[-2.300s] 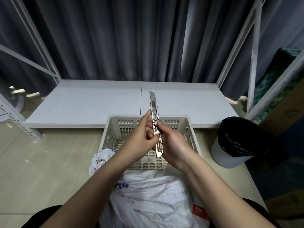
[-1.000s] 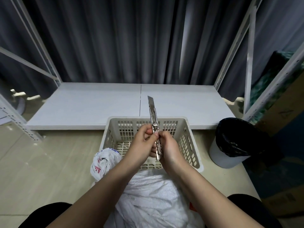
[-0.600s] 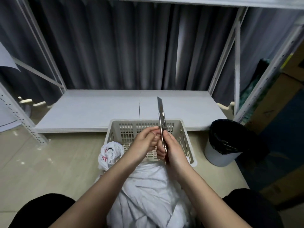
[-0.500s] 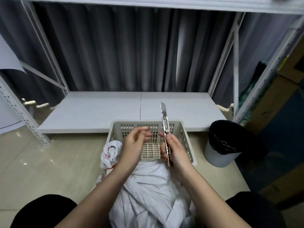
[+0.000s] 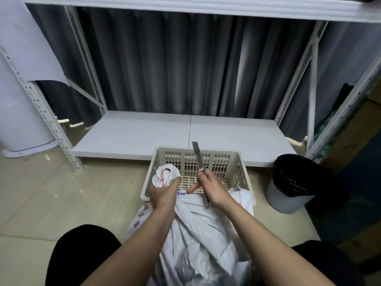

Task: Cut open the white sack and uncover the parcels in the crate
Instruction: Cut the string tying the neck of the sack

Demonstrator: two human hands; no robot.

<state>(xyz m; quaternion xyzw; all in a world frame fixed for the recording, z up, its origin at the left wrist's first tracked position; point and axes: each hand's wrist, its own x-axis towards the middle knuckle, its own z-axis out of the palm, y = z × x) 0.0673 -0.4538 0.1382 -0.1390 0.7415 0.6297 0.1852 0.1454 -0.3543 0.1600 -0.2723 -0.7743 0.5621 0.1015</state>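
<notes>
Fingers (image 5: 177, 179) of the left hand (image 5: 164, 194) clench the white sack's (image 5: 198, 234) bunched neck at the crate's (image 5: 243, 172) left rim. The right hand (image 5: 214, 189) grips a utility knife (image 5: 199, 162), blade up. The sack lies between the knees, against the crate.

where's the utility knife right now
The utility knife is in the right hand, blade up, above the beige crate, right of the sack's bunched neck.

Red and blue sack (image 5: 198, 240) print, illegible.

Head cam, looks fwd-down, close over crate (image 5: 243, 174).
</notes>
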